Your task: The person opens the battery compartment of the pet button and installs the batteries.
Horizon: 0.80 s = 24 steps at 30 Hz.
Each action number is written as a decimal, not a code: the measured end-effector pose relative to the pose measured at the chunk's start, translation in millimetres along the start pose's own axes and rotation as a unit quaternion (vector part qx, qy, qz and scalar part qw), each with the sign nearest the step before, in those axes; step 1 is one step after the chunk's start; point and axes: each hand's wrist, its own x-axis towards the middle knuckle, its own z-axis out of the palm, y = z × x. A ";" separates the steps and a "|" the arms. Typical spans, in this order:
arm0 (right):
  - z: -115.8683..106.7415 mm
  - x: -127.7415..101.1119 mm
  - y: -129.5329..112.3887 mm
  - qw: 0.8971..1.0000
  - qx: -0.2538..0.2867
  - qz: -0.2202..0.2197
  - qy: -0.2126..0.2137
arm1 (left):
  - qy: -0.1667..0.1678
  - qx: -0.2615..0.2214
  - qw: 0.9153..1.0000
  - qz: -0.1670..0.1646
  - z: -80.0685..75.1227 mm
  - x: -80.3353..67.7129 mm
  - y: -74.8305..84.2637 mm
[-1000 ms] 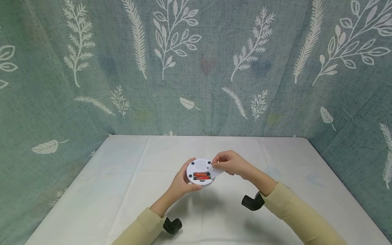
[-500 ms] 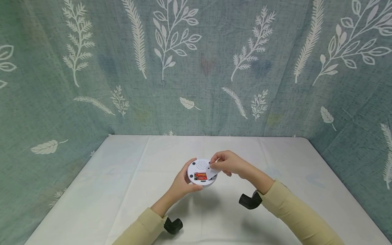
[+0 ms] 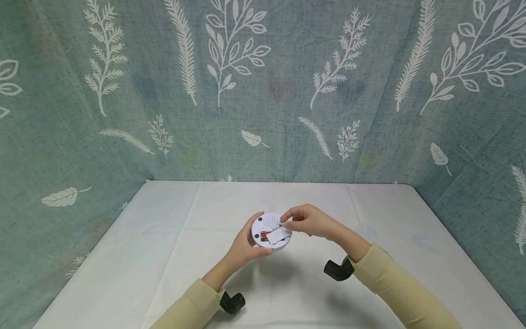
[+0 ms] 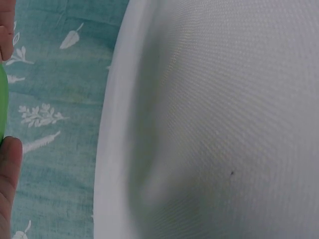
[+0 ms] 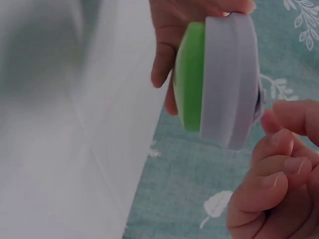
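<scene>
White-clothed table (image 3: pixel 197 256), blue-green leaf-print curtain (image 3: pixel 283 91) at its far, left and right sides. One round white device (image 3: pixel 270 222), green on its other face, gripped by our left hand (image 3: pixel 243 246) above the table, perforated face towards us. One battery compartment (image 3: pixel 260 237) therein: red batteries (image 3: pixel 265 236), count hidden. One white battery cover (image 3: pixel 278 235), askew across the compartment's right part, pinched by our right hand (image 3: pixel 311 221).

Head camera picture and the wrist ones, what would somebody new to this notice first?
Likely the red batteries, partly hidden by the white cover that the right hand pinches over the round device in the left hand. In the right wrist view, the device's green side stands out. Behind the white table, a leaf-patterned teal cloth fills the background.
</scene>
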 end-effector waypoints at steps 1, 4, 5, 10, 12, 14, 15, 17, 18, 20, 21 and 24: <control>1.0 -0.3 0.3 1.000 -0.020 -0.020 0.002 | -0.001 -0.001 1.000 0.001 0.0 -0.1 -0.1; 5.6 -0.3 0.3 0.991 -0.100 -0.090 0.011 | -0.005 -0.004 1.000 0.004 0.5 -0.3 -0.2; 7.4 0.1 -0.2 0.985 -0.127 -0.113 0.014 | -0.007 -0.005 1.000 0.006 0.9 -0.5 0.0; 14.6 2.1 -2.4 0.961 -0.213 -0.175 0.032 | -0.020 -0.003 1.000 0.011 3.1 -1.1 0.3; 15.7 2.1 -2.6 0.955 -0.227 -0.186 0.039 | -0.021 -0.002 1.000 0.010 3.5 -1.3 -0.3; 15.5 1.7 -2.2 0.951 -0.234 -0.196 0.049 | -0.018 0.001 1.000 0.008 3.6 -1.7 -0.4; 14.9 1.5 -1.8 0.950 -0.235 -0.200 0.055 | -0.016 0.004 1.000 0.007 3.5 -1.8 -0.5; 12.9 1.1 -1.5 0.951 -0.226 -0.199 0.063 | -0.011 0.004 1.000 0.005 3.2 -1.9 -0.7; 11.7 0.8 -1.3 0.954 -0.217 -0.194 0.066 | -0.009 0.005 1.000 0.005 3.1 -1.9 -0.6; 9.2 0.1 -0.9 0.963 -0.190 -0.179 0.064 | -0.008 0.004 1.000 0.003 2.9 -2.1 -0.4; 8.0 -0.4 -0.7 0.968 -0.172 -0.169 0.061 | -0.008 0.005 1.000 0.002 2.8 -2.0 -0.6; 4.8 -1.9 0.4 0.980 -0.124 -0.141 0.057 | -0.007 0.003 1.000 0.002 3.2 -1.6 -0.9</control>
